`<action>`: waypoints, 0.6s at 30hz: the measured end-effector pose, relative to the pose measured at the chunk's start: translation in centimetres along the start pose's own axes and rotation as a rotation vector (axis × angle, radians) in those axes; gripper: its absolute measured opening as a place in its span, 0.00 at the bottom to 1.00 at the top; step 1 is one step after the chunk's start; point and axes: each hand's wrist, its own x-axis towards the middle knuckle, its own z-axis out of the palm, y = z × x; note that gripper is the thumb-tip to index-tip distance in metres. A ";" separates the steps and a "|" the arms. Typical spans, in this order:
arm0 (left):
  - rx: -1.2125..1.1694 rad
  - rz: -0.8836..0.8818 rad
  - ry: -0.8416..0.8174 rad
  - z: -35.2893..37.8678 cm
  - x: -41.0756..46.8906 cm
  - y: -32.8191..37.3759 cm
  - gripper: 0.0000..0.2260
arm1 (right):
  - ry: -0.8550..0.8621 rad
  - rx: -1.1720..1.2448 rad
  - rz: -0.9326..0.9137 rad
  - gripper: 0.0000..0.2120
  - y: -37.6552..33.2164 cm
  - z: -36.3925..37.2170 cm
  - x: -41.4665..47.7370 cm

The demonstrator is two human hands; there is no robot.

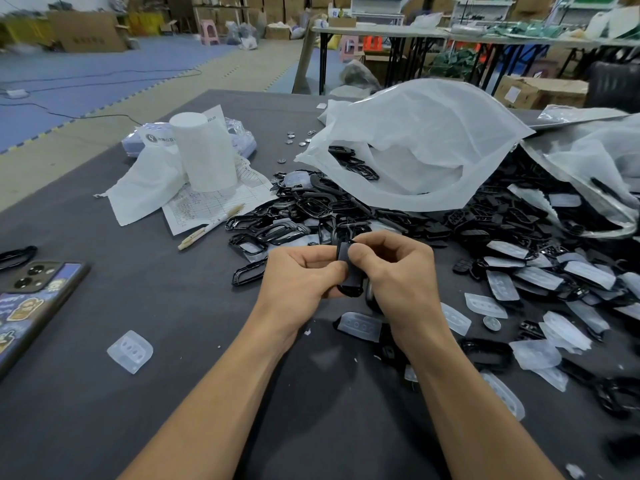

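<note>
Seemingly both hands (300, 273) (398, 271) pinch a half-hidden black part (350, 285).

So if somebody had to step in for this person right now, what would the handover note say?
Left hand: pinches the black plastic piece with thumb and fingers.
Right hand: grips the same piece from the other side.
Parts: loose black frames are heaped just beyond the hands, clear pads are scattered to the right, and more black parts spill from the white bag on the table.
Done: one piece is in hand; no separate finished pile is visible.
Left: probably finish this piece, then work through the large heap.
</note>
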 end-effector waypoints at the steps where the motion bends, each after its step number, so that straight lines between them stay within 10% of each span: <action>1: 0.003 0.004 -0.007 0.0 0.0 0.0 0.12 | 0.005 -0.007 -0.005 0.03 0.0 0.0 0.0; 18: 0.072 -0.018 -0.014 -0.3 0.2 -0.7 0.15 | -0.121 0.151 0.178 0.16 -0.1 -0.1 0.1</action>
